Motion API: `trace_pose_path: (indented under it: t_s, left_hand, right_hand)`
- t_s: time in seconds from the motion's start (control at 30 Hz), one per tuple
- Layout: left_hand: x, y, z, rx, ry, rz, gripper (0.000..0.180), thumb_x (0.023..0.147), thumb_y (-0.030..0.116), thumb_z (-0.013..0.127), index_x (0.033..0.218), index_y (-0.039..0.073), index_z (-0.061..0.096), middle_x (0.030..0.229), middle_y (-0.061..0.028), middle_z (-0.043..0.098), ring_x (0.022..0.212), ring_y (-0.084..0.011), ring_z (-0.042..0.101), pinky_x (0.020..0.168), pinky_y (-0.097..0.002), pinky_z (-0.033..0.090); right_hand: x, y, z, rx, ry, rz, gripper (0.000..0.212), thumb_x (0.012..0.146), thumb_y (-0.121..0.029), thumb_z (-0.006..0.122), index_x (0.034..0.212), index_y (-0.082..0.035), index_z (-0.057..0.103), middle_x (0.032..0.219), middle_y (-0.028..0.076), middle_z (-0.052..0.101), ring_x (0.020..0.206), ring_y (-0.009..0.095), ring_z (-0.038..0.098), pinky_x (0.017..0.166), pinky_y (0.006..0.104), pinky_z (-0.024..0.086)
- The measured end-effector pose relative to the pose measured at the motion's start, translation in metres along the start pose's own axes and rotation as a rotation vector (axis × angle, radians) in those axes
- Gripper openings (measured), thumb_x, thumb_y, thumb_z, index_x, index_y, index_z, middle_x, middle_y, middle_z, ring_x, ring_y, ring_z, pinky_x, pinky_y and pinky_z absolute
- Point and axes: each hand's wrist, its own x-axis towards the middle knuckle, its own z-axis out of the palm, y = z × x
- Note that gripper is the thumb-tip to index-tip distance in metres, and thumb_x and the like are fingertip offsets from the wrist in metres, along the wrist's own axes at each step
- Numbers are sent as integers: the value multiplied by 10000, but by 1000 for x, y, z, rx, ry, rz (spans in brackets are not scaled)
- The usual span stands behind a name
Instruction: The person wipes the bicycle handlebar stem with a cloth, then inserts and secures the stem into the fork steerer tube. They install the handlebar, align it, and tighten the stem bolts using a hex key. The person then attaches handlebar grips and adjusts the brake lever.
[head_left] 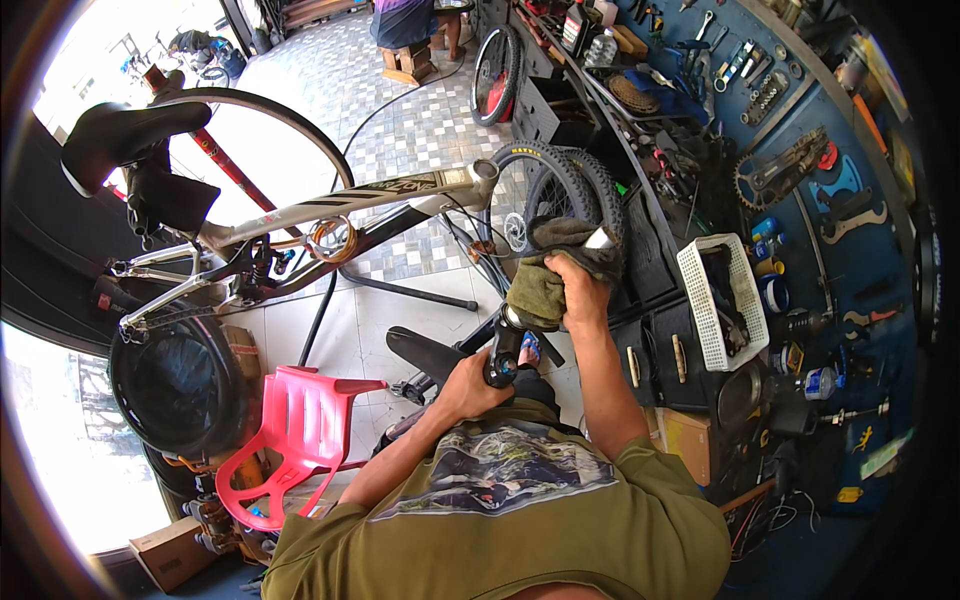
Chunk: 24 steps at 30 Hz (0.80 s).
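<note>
In front of my torso, my left hand [474,387] is closed around a black tubular bicycle part [499,367]. It has a bright metal section near the cloth; its exact kind cannot be made out. My right hand [582,290] grips an olive-green rag [535,292] wrapped about the upper portion of this part. A darker cloth [568,237] bunches above the fingers, and a shiny metal end shows beside it. The rag hides much of the part's length. Just left of the part, a long black curved piece [424,352] slants toward my left hand.
A grey bicycle frame [330,206] with a black saddle [125,137] stands at left. Below it are a pink plastic chair [300,415] and a black tyre [125,400]. Two knobby tyres [548,165], a white basket [699,290] and a blue tool board [735,112] crowd the right.
</note>
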Motion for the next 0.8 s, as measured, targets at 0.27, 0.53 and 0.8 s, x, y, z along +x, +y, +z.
trace_pose_path:
  t_s: [0.27, 0.53, 0.8]
  left_hand:
    - [-1, -9, 0, -9, -2, -19, 464, 723, 240, 795, 1064, -42, 657, 901, -247, 724, 857, -406, 721, 816, -446, 553]
    - [-2, -8, -1, 3, -21, -58, 464, 727, 241, 782, 1073, -40, 650, 903, -253, 716, 864, -409, 713, 822, -441, 548]
    - [-2, -13, 1, -3, -15, -31, 467, 724, 257, 789, 1055, -42, 651, 907, -256, 717, 863, -417, 711, 824, -448, 547]
  right_hand:
    - [1, -4, 2, 39, -5, 37, 196, 859, -37, 730, 1053, -9, 741, 1021, 22, 741, 907, 154, 688, 840, 342, 551]
    - [0, -7, 1, 54, 4, 59, 208, 866, -5, 721, 1071, -19, 754, 1016, 21, 748, 903, 148, 697, 837, 331, 558]
    - [5, -13, -1, 60, -10, -17, 282, 826, 30, 703, 1100, -34, 725, 1047, 36, 734, 948, 164, 692, 894, 336, 556]
